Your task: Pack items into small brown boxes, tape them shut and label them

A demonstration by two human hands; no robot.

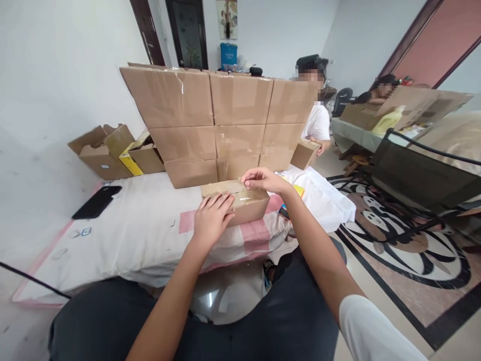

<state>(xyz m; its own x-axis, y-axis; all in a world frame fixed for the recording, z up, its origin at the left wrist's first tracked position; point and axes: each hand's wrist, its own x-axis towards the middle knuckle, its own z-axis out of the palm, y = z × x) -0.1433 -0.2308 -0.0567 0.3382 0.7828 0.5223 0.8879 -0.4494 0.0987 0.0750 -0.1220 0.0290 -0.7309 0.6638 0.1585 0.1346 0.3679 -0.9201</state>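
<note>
Box, head view: one closed cardboard box (pixel 248 210) sits on the cloth-covered table (pixel 143 225), in front of the person and just before the stack.
Long axis: left to right across the person's front, roughly along the foot of the stack.
Facing: taped top upward, one long side toward the person, a short end toward the right; tape (pixel 252 197) glints on the top near that end.
Left hand (pixel 214 210): unclenched, fingers laid on the top near its front left edge, thumb by the long side.
Right hand (pixel 261 180): over the far right part of the top, fingers bent toward the thumb; whether anything is pinched between them I cannot tell.
Hands together or apart: near each other, not touching.
Stack (pixel 240 105): cardboard boxes, three columns and three rows showing.
Left of stack: opened cartons (pixel 105 155), a yellow box (pixel 131 159) and, nearer, a flat black object (pixel 96 202).
Right of stack: a co-worker's hand (pixel 322 146) on another carton (pixel 303 154); white sheeting (pixel 328 198) hangs at the table's edge.
Farther right: a dark chair (pixel 424 170) and a second person beside another table (pixel 355 131).
</note>
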